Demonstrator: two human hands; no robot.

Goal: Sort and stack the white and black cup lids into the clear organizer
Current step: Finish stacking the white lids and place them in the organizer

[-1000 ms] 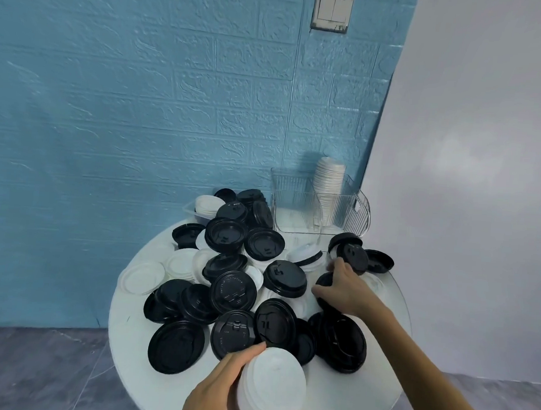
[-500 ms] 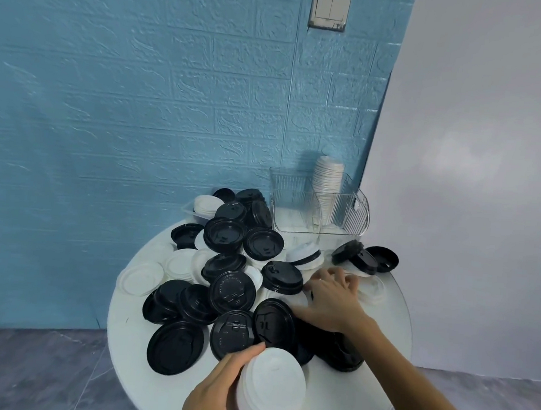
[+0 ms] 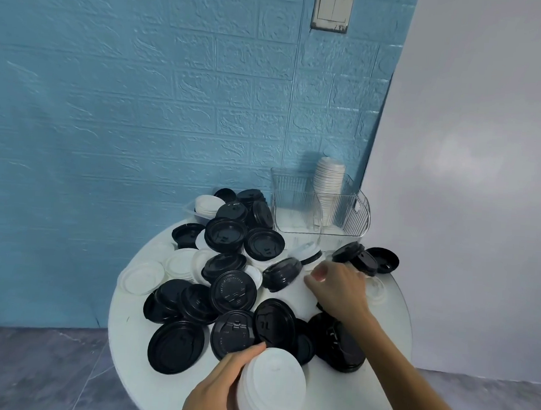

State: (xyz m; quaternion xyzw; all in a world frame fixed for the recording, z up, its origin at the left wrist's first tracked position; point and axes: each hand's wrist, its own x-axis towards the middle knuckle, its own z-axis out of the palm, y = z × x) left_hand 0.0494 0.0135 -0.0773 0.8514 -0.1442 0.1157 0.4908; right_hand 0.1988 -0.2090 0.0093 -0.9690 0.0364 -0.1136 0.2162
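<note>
Head view. Left hand [image 3: 218, 390] low at the near edge of the round white bench [image 3: 339, 398], fingers and thumb curled round a stack of white lids [image 3: 271, 385], grip grasping it from the left side; stack tilted, top face turned toward the camera. Right hand [image 3: 336, 292] stretched forward over the right half of the bench, forearm running in from the lower right, palm down, fingers bent down onto a white patch among the lids; whether that grip is grasping anything, cannot tell.

Loose black lids [image 3: 232, 292] heaped across the middle and left of the bench, many overlapping, some rim up, some dome up. Loose white lids [image 3: 141, 276] lying flat at the left edge, partly under black ones. One black lid [image 3: 282, 273] propped on edge just left of the right hand's fingertips. Two more black lids [image 3: 383, 260] at the far right, just in front of the clear organizer [image 3: 361, 217]. Organizer at the back right of the bench, against the blue brick-pattern wall [image 3: 142, 99]; ribbed clear walls, divided inside; tall stack of white lids [image 3: 328, 180] standing in its right compartment, rising above the rim; left compartment showing no stack. Light switch [image 3: 332, 7] high on the wall.
</note>
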